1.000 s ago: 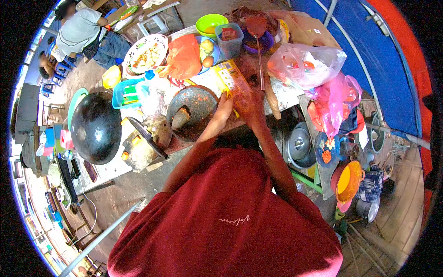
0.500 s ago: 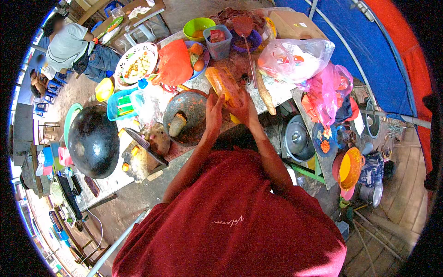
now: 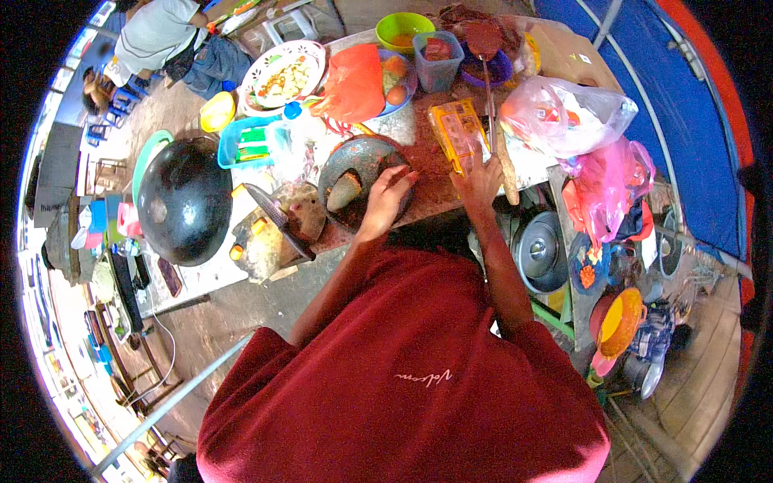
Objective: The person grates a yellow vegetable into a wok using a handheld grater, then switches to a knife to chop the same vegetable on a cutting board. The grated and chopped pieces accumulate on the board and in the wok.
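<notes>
My left hand [image 3: 390,199] hangs over the right side of a dark stone mortar [image 3: 372,148], its fingers bent and pressed together; whatever they may hold is too small to make out. Inside the mortar leans a stubby stone pestle [image 3: 345,191], with reddish paste around it. To the right, my right hand [image 3: 480,182] grips the near end of a yellow plastic packet [image 3: 456,130], which slants on the table just beyond the mortar. A long pale wooden stick [image 3: 507,167] lies beside this hand.
A knife [image 3: 270,207] lies left of the mortar, before a black wok [image 3: 184,203]. Farther back are a patterned bowl of cut food [image 3: 283,76], an orange bag [image 3: 354,80] and a green bowl [image 3: 403,32]. Plastic bags [image 3: 568,114] crowd the right. A person [image 3: 157,36] stands far left.
Both hands held the packet before; my left hand has let go and moved left over the mortar. The packet has shifted right with my right hand. The whole view has swung.
</notes>
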`<state>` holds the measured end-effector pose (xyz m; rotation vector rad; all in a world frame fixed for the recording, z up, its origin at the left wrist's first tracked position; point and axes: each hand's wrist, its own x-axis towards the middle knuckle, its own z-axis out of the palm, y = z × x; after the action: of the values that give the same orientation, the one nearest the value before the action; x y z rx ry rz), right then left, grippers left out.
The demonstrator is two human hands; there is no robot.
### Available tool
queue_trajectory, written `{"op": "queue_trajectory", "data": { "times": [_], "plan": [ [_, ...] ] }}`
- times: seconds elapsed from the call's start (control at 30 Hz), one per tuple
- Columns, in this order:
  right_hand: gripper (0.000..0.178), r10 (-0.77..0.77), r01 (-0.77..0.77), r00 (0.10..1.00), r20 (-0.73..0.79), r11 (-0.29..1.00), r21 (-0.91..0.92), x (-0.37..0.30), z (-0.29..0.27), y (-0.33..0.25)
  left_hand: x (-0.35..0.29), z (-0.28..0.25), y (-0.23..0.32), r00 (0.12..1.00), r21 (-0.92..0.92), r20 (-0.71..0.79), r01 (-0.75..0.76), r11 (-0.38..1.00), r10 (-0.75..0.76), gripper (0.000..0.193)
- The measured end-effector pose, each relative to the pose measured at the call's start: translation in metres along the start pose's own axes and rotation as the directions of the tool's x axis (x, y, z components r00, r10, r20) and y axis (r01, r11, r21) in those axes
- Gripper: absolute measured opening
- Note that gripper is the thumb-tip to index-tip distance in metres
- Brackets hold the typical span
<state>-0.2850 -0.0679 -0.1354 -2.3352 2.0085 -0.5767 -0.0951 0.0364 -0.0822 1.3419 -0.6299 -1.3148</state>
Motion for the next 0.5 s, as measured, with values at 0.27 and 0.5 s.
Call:
{"op": "queue_trajectory", "data": {
  "times": [0.27, 0.5],
  "plan": [
    [0.053, -0.147, -0.297, 0.901, 0.408, 0.477, 0.827, -0.03, 0.04, -0.048, -0.06, -0.089, -0.063, 0.739, -0.208, -0.673, -0.221, 0.953, 0.024, 0.033],
    [0.038, -0.056, -0.39, 0.892, 0.448, 0.405, 0.827, -0.015, 0.076, -0.079, -0.03, -0.111, -0.104, 0.742, -0.406, -0.64, -0.106, 0.908, -0.199, 0.057]
  ]
}}
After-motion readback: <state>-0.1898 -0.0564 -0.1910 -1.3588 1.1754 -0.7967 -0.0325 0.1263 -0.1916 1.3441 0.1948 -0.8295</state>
